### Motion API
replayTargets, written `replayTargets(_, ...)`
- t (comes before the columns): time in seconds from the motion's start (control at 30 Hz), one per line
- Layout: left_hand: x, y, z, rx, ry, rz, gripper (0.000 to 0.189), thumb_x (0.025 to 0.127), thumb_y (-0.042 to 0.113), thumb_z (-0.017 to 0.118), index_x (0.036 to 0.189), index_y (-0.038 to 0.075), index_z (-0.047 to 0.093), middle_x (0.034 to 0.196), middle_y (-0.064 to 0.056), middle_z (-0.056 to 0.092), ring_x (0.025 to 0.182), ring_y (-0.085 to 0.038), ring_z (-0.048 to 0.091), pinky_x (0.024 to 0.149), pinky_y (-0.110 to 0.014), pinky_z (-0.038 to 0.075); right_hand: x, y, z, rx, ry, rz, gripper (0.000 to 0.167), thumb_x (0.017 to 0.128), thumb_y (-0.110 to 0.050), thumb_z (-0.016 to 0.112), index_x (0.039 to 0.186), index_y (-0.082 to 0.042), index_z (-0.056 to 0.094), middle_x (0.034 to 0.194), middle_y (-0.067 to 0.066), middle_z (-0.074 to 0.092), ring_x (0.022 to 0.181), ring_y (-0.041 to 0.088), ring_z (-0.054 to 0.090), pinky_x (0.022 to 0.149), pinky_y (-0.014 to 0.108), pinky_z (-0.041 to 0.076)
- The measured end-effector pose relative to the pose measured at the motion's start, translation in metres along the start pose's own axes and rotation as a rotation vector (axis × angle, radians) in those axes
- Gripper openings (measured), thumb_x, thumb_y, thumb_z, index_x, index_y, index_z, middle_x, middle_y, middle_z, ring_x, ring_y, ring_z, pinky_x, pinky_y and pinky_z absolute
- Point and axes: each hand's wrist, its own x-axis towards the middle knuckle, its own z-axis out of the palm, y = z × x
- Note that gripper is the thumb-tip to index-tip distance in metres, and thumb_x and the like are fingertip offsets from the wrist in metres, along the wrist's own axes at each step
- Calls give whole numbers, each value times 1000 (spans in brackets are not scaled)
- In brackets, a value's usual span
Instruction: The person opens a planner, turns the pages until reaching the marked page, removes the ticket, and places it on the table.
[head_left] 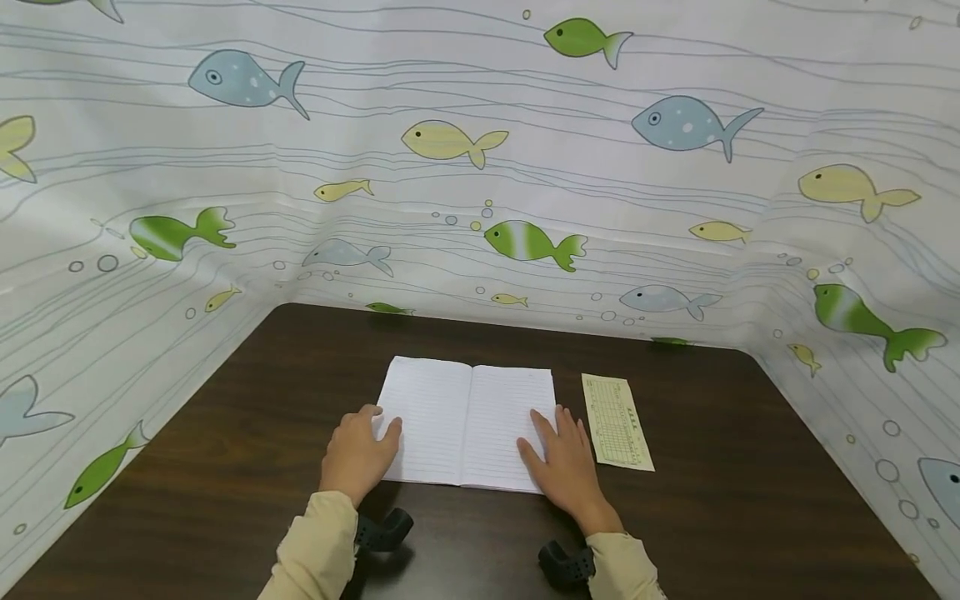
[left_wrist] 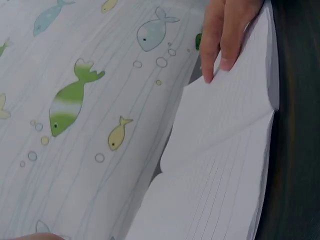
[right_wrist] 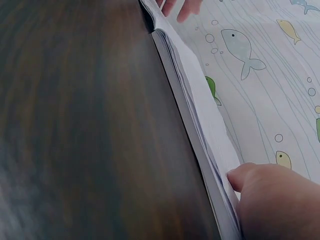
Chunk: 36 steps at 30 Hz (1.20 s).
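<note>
A lined notebook [head_left: 423,421] lies spread on the dark table with blank ruled pages facing up. My left hand [head_left: 358,454] rests at its left edge, thumb over the left page and fingers along the side. On the right page lie the thumb and a finger of my right hand [head_left: 564,467], while its other fingers extend by the right edge. The right wrist view has the right thumb [right_wrist: 242,176] touching the page edge. In the left wrist view, right-hand fingers [left_wrist: 220,40] rest on the far page; only a sliver of the left hand [left_wrist: 40,237] appears.
A yellow printed slip [head_left: 617,423] with a grid lies on the table just right of the notebook. Behind and beside the brown table [head_left: 300,358] hangs a white fish-patterned sheet [head_left: 450,192]. Black wrist straps with mounts [head_left: 384,531] sit on both wrists.
</note>
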Motion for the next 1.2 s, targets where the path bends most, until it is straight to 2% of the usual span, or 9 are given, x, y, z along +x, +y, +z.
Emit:
replayTargets(0.13,5,-3,-9,-113,-45,-43,55,104,32,55,141,-10,53,133,-38,56,119,-53,57,93,-66,50,0,0,-1,0,-16,3,58,102,-37,58,147,-1,55,157,36,35,151,51,25,122,67,14)
replayTargets(0.3,10,0,-13,-348,-129,-71,64,107,36,54,151,-8,40,137,-34,56,114,-41,64,93,-54,54,-1,0,-2,-7,-21,10,58,102,-37,58,148,-2,55,158,36,35,151,51,25,122,67,13)
replayTargets(0.4,9,9,-9,-522,-153,18,63,105,35,60,154,0,40,134,-27,61,106,-33,67,87,-42,58,-1,1,-1,-5,-19,6,58,102,-37,58,148,-2,55,158,36,35,151,51,25,122,67,14)
replayTargets(0.53,2,19,3,-675,-184,242,56,103,27,65,153,9,46,137,-17,62,117,-29,64,92,-33,56,0,1,-1,0,-16,1,59,102,-38,58,148,-1,55,158,35,36,151,51,25,122,67,13)
replayTargets(0.6,-2,23,12,-674,-200,324,57,102,24,66,154,11,46,141,-14,60,122,-30,61,95,-35,54,0,1,0,0,-12,3,59,102,-38,58,148,-1,55,158,35,36,151,50,25,122,67,13)
replayTargets(0.67,-7,25,23,-624,-201,359,61,100,27,69,155,14,45,142,-11,59,120,-29,61,94,-39,55,0,1,0,0,-8,5,59,101,-39,57,148,-1,55,158,34,36,151,50,26,122,66,14)
replayTargets(0.8,-13,27,44,-553,-198,372,65,99,30,71,157,18,45,141,-7,61,115,-25,64,94,-45,55,1,1,0,12,-6,15,60,101,-40,58,147,-2,56,157,33,38,151,49,27,122,66,15)
replayTargets(0.9,-16,27,56,-562,-210,397,62,102,28,68,158,18,44,144,-7,60,121,-25,63,101,-53,51,1,1,0,12,-9,25,60,101,-41,58,146,-2,57,157,32,39,151,49,29,122,66,16)
replayTargets(1.2,-20,31,73,-507,-222,416,53,106,34,58,155,15,50,150,-8,56,139,-30,52,115,-60,38,3,6,-2,7,-3,21,58,100,-39,59,145,-2,58,156,30,42,150,46,31,123,64,17)
